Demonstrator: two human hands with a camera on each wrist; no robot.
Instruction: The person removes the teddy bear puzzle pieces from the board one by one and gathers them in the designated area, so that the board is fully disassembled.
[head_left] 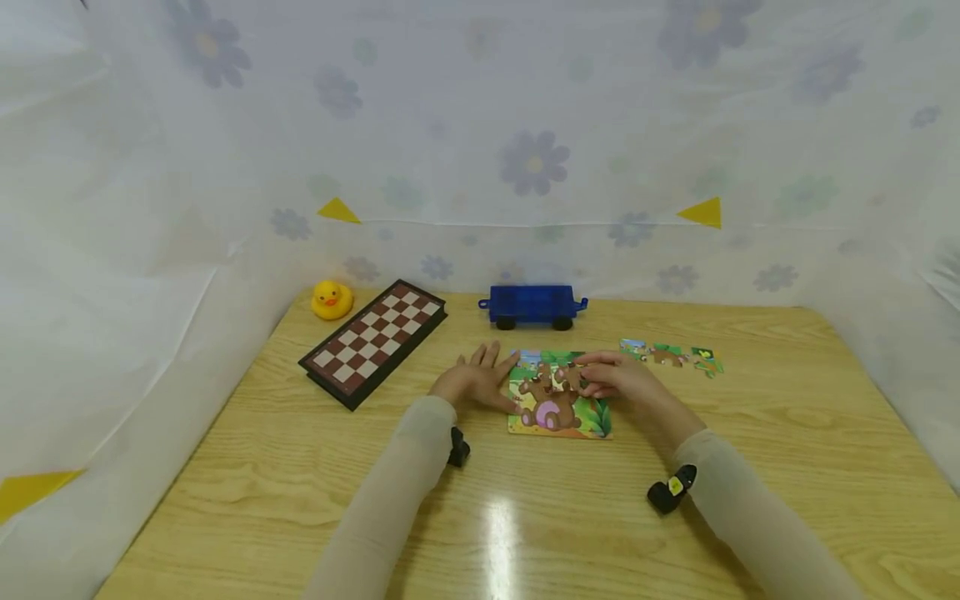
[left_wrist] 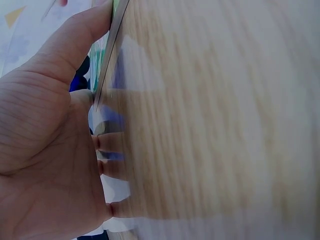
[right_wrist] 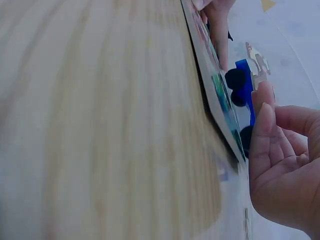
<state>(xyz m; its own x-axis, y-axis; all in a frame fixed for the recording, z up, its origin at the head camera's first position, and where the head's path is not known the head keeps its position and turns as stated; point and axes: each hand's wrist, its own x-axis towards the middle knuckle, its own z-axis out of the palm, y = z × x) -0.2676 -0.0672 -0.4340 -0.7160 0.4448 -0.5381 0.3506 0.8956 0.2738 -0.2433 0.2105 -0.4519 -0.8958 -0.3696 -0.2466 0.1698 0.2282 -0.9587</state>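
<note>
A jigsaw puzzle board [head_left: 552, 415] with a picture of brown bears lies flat on the wooden table. My left hand [head_left: 476, 383] rests at its left side, fingers spread, with the thumb [left_wrist: 90, 30] touching the board's edge in the left wrist view. Over the board's upper right part, my right hand [head_left: 626, 382] pinches a puzzle piece [right_wrist: 257, 62] between thumb and fingers. That piece is held up off the board in the right wrist view, its pale side showing. Several loose puzzle pieces [head_left: 666, 357] lie on the table just beyond the right hand.
Behind the board stands a blue toy wagon [head_left: 532, 305] with black wheels. A brown and white checkered board box [head_left: 378, 342] lies at an angle on the left, with a yellow rubber duck [head_left: 332, 300] beside it. White flowered sheeting [head_left: 465, 108] walls the table's back and sides.
</note>
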